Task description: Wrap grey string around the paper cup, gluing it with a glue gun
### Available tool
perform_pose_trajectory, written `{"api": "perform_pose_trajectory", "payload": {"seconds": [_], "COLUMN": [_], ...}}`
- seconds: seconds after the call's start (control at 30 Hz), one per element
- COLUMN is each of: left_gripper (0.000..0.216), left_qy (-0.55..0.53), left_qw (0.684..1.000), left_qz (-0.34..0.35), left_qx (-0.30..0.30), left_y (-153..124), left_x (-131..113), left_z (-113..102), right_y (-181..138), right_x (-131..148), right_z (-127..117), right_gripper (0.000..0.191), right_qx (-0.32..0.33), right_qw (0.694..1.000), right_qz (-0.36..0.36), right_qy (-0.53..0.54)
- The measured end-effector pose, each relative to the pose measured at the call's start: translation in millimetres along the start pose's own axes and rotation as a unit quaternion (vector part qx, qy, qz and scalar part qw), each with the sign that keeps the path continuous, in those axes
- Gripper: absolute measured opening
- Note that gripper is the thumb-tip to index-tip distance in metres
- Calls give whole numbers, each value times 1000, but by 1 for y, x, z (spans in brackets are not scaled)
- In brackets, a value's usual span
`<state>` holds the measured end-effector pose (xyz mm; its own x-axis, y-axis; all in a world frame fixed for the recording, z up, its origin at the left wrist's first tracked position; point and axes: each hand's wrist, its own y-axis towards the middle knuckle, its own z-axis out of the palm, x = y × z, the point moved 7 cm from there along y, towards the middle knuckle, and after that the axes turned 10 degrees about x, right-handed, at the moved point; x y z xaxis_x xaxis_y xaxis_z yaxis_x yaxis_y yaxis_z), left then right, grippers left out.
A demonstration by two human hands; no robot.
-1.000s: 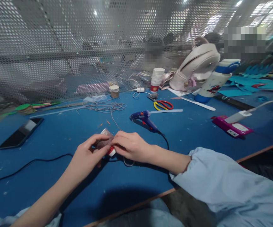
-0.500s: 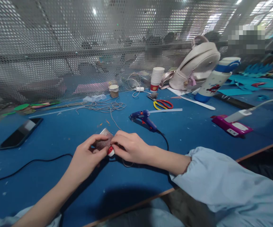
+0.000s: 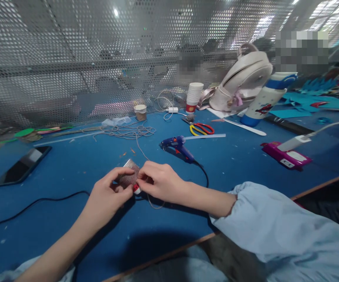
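My left hand (image 3: 107, 194) is closed around a small paper cup (image 3: 127, 179) that lies tilted above the table. Greyish cord is wound round most of the cup, and its red and white end shows near my thumb. My right hand (image 3: 162, 181) pinches the cord (image 3: 140, 145) against the cup's side. The fingertips partly hide the pinch. One stretch of cord runs back to a loose tangle (image 3: 141, 131), and a loop hangs below my right hand. Just behind the hands lies a blue glue gun (image 3: 178, 147) with a clear glue stick in it.
Scissors (image 3: 201, 129), a stack of paper cups (image 3: 194, 98), a backpack (image 3: 242, 86) and a bottle (image 3: 265, 102) stand or lie toward the back right. A pink power strip (image 3: 287, 156) is at right, a phone (image 3: 24, 166) at left. Black cable (image 3: 40, 201) crosses the left side.
My right fingertips have shifted slightly down and left along the cup. The cord loop under my right hand hangs out more visibly. Less of the red end shows.
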<state>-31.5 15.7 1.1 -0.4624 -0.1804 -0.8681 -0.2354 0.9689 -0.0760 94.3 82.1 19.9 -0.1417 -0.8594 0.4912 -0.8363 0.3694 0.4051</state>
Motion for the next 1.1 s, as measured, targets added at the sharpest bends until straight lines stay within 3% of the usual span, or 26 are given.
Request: {"api": "perform_pose_trajectory", "payload": {"seconds": [0.43,1.1], "left_gripper": [35,34], "left_qy": [-8,-18], "left_qw": [1000,1000], "left_qz": [-8,-5], "left_qx": [-8,2], "left_y": [1,-1], "left_x": [-2,-2], "left_z": [-2,-3], "right_y": [2,1], "right_x": [-2,-1], "right_z": [0,-2], "right_gripper": [6,4], "right_qx": [9,21], "right_qw": [999,999], "right_qz": [3,-2], "right_qy": [48,31]}}
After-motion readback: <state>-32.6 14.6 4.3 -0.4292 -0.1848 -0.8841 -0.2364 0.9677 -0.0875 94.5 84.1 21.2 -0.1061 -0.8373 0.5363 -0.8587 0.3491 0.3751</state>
